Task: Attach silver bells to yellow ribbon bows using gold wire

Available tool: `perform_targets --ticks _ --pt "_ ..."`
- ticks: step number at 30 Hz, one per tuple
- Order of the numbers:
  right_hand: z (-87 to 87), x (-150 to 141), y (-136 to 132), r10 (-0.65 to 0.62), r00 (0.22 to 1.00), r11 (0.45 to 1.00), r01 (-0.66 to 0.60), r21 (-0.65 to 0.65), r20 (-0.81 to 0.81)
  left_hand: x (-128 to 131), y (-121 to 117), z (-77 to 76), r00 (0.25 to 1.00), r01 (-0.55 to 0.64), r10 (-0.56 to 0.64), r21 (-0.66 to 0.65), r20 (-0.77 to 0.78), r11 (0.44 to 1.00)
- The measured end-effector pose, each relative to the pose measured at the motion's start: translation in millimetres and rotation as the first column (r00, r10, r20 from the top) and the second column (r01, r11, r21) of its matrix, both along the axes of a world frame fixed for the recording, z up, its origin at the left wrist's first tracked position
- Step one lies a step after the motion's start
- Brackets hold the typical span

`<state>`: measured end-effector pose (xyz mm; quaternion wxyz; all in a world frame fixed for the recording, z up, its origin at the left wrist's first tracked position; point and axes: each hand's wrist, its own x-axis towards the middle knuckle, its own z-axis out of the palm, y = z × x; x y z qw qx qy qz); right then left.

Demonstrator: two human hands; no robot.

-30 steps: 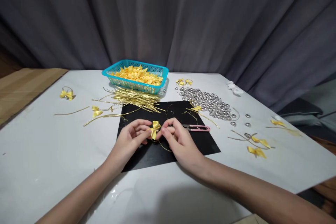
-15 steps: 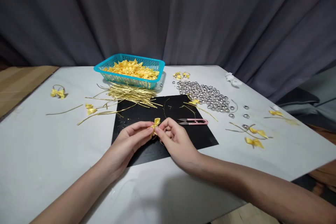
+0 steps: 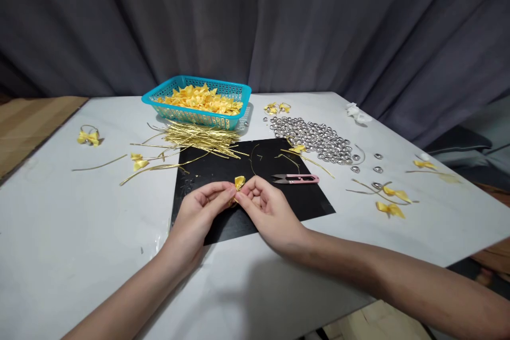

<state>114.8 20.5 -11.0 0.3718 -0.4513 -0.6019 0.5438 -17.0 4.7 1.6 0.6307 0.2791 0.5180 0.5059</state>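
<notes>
Between the fingertips of both hands is a yellow ribbon bow (image 3: 239, 182), held over a black mat (image 3: 227, 228). My left hand (image 3: 201, 210) pinches it from the left, thumb and forefinger pressed together. From the right, my right hand (image 3: 271, 212) grips it the same way, its other fingers curled in. The fingers cover the bow's middle and lower part. A pair of pink-handled thread snips (image 3: 303, 178) lies on the mat beyond my right hand. A heap of gold twist ties (image 3: 203, 138) lies across the mat's far edge.
A turquoise basket (image 3: 191, 119) of yellow bows stands at the back. Right of it spreads a pile of silver beads (image 3: 311, 138). Loose bows (image 3: 390, 209) lie at the right, another bow (image 3: 138, 162) at the left. A crumpled white tissue (image 3: 356, 112) is near the far right edge.
The bow has turned in my fingers, and its lower loop is now hidden. My left fingers have closed in nearer to my right ones. The view has shifted slightly.
</notes>
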Motion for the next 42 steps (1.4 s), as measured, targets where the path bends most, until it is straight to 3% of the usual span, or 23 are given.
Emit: perform_targets --ticks 4,9,13,17,20,24,29,36,42 --pt "6.6 3.2 5.6 0.045 0.998 0.999 -0.045 0.003 0.044 -4.1 3.6 -3.0 0.997 -0.073 0.073 0.041 -0.014 0.997" --pt "18.9 14.6 18.7 0.241 0.946 0.970 -0.238 -0.038 0.217 -15.0 12.9 -3.1 0.979 -0.203 0.203 0.071 0.001 0.977" --pt "26.7 27.0 29.1 0.320 0.884 0.931 -0.361 0.062 0.342 -17.4 14.1 -2.7 0.978 -0.205 0.206 0.076 -0.011 0.976" --pt "39.1 40.5 37.0 0.251 0.783 0.805 -0.495 0.327 0.569 -15.9 11.9 -1.1 0.984 -0.156 0.160 0.054 -0.081 0.986" --pt "48.7 48.9 41.2 0.229 0.720 0.714 -0.582 0.390 0.655 -13.9 10.8 0.4 0.981 -0.092 0.097 0.038 -0.168 0.995" --pt "54.1 53.9 42.7 0.226 0.726 0.636 -0.615 0.466 0.649 -10.2 9.7 2.1 0.964 -0.017 0.027 0.040 -0.264 0.999" --pt "53.9 51.3 39.6 0.200 0.738 0.579 -0.619 0.530 0.644 -5.1 6.4 6.2 0.943 0.066 -0.059 0.011 -0.329 0.998" --pt "44.4 46.2 40.5 0.229 0.753 0.575 -0.616 0.538 0.617 0.2 0.1 8.1 0.912 0.304 -0.302 -0.037 -0.276 0.952" --pt "34.1 42.9 45.3 0.182 0.806 0.623 -0.538 0.568 0.563 0.6 0.3 9.9 0.904 0.336 -0.337 -0.050 -0.263 0.940"
